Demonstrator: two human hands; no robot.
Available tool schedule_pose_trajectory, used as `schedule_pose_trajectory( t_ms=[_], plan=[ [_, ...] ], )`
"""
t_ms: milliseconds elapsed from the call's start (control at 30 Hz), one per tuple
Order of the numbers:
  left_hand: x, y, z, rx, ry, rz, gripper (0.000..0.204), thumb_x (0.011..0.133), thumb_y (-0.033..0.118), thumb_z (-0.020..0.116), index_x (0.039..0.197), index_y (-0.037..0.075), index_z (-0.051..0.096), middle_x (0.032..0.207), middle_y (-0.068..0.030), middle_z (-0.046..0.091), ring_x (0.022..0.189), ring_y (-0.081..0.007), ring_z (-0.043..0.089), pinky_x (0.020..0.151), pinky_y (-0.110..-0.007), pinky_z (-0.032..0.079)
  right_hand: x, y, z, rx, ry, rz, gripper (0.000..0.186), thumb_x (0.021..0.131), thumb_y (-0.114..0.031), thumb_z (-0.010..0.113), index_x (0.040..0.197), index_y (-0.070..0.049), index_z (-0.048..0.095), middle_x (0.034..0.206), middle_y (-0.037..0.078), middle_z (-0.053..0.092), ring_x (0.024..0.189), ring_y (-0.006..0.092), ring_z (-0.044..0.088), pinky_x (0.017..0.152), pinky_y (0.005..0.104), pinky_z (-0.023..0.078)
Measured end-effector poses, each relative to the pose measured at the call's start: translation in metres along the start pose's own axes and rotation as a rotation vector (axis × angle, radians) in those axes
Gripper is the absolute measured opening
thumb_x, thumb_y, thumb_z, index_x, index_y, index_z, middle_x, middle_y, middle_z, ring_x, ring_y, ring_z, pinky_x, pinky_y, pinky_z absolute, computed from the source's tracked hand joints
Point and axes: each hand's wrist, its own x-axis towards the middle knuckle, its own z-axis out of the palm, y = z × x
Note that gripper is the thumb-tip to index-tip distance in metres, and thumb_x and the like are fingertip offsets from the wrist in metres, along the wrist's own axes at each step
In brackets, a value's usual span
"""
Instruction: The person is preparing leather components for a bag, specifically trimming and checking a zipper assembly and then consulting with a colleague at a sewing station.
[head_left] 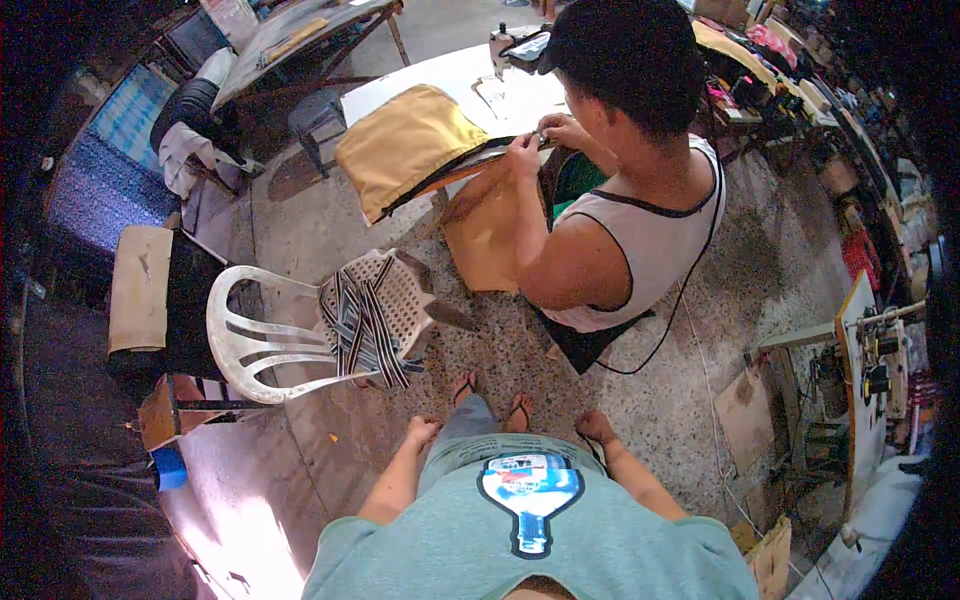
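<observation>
My left hand [424,430] hangs by my left hip with its fingers curled in, and nothing shows in it. At my other side my right hand [596,427] also hangs loosely curled, without any visible thing in it. Both are well apart from the furniture. Nearest to my left hand is a white plastic chair [236,345] with black-and-white striped straps [362,325] heaped on its seat. In front of me a seated person [625,245] in a sleeveless top and black cap handles the edge of a yellow fabric piece [410,140] with dark edging.
The person works at a white-topped table [370,105] bearing a sewing machine [503,48]. A dark stool [318,122] stands left of it. Rolled material [140,290] lies at the left. On the right stands a board-topped machine stand [857,390]; a cable [697,350] crosses the floor.
</observation>
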Motion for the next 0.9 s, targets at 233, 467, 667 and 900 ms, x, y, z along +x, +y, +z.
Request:
schedule_pose_trajectory(
  t_ms=[233, 467, 667, 900],
  plan=[
    [0.002, 0.001, 0.001, -0.023, -0.049, -0.012, 0.018, 0.073, 0.017, 0.065, 0.087, 0.006, 0.067, 0.066, -0.0029, 0.061, 0.051, -0.0097, 0.050, 0.044, -0.025, 0.039, -0.003, -0.005, -0.007, -0.044, -0.089, 0.148, 0.028, 0.069, -0.030, 0.053, 0.058, -0.006, 0.062, 0.060, 0.016, 0.059, 0.060, 0.0290, 0.060, 0.059, 0.0383, 0.049],
    [0.009, -0.007, 0.003, 0.019, -0.009, 0.021, 0.021, 0.072, 0.022, 0.066, 0.087, 0.008, 0.068, 0.070, -0.0041, 0.063, 0.054, -0.0127, 0.053, 0.051, -0.028, 0.043, 0.001, 0.013, 0.005, -0.139, -0.033, -0.020, 0.031, 0.070, -0.031, 0.052, 0.055, -0.005, 0.060, 0.057, 0.015, 0.059, 0.057, 0.0271, 0.060, 0.058, 0.0377, 0.048],
    [0.027, -0.026, 0.005, 0.025, 0.021, 0.094, 0.023, 0.071, 0.025, 0.068, 0.085, 0.008, 0.069, 0.069, -0.0047, 0.063, 0.057, -0.0135, 0.055, 0.053, -0.029, 0.044, -0.002, 0.007, 0.001, -0.239, -0.007, -0.036, 0.033, 0.071, -0.033, 0.053, 0.056, -0.005, 0.061, 0.059, 0.015, 0.059, 0.059, 0.0276, 0.060, 0.059, 0.0378, 0.048],
    [-0.003, 0.004, 0.001, 0.125, 0.029, -0.017, 0.024, 0.071, 0.024, 0.067, 0.087, 0.007, 0.068, 0.070, -0.0056, 0.064, 0.058, -0.0139, 0.056, 0.056, -0.028, 0.045, 0.001, 0.003, 0.003, -0.174, -0.026, 0.043, 0.033, 0.073, -0.034, 0.052, 0.061, -0.005, 0.062, 0.061, 0.013, 0.061, 0.062, 0.0268, 0.061, 0.061, 0.0384, 0.049]
  ],
)
